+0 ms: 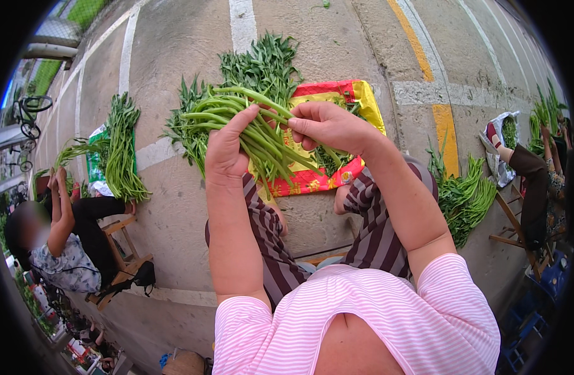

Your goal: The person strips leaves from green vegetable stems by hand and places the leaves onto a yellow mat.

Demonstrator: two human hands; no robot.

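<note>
My left hand (228, 150) is wrapped around a thick bundle of water spinach (263, 136), with the cut stems pointing down to the right. My right hand (329, 124) pinches one thick green stem (263, 98) between thumb and fingers at the top of that bundle. Below my hands a red and yellow plastic sack (373, 110) lies on the ground and bears writing. Loose leaves and stem bits (329, 159) are scattered on it, partly hidden by my right hand. Beyond the bundle, a leafy heap of greens (259, 65) rests on the pavement.
At left, a person (62, 262) on a wooden chair (123, 243) handles greens beside another pile (120, 154). More greens (469, 197) lie to my right, near another seated person (530, 173) and a white sack (500, 164). Painted lines (444, 136) mark the concrete.
</note>
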